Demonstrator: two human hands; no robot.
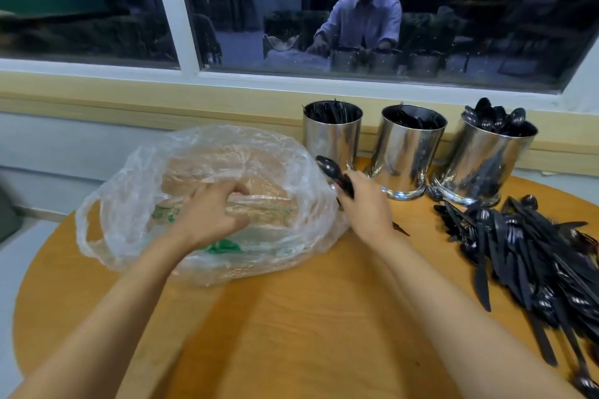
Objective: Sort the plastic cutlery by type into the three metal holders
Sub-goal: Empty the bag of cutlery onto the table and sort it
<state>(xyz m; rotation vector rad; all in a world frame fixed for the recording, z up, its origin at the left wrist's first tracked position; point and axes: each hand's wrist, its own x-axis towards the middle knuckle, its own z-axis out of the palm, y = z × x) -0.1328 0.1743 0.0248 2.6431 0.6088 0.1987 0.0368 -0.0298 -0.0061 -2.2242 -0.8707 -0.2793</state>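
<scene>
Three shiny metal holders stand at the back of the round table: the left holder (333, 136) holds dark forks, the middle holder (405, 152) more black cutlery, the right holder (486, 159) is full of spoons. A big heap of black plastic cutlery (531, 256) lies on the table's right side. My right hand (366, 204) grips a small bundle of black cutlery (335, 173), a spoon bowl sticking up toward the left holder. My left hand (214, 214) reaches into a crumpled clear plastic bag (201, 201), fingers curled on its film.
The wooden table (308, 317) is bare in front of me. A window with a white frame (181, 10) and a pale sill run behind the holders. The table's right edge lies close to the cutlery heap.
</scene>
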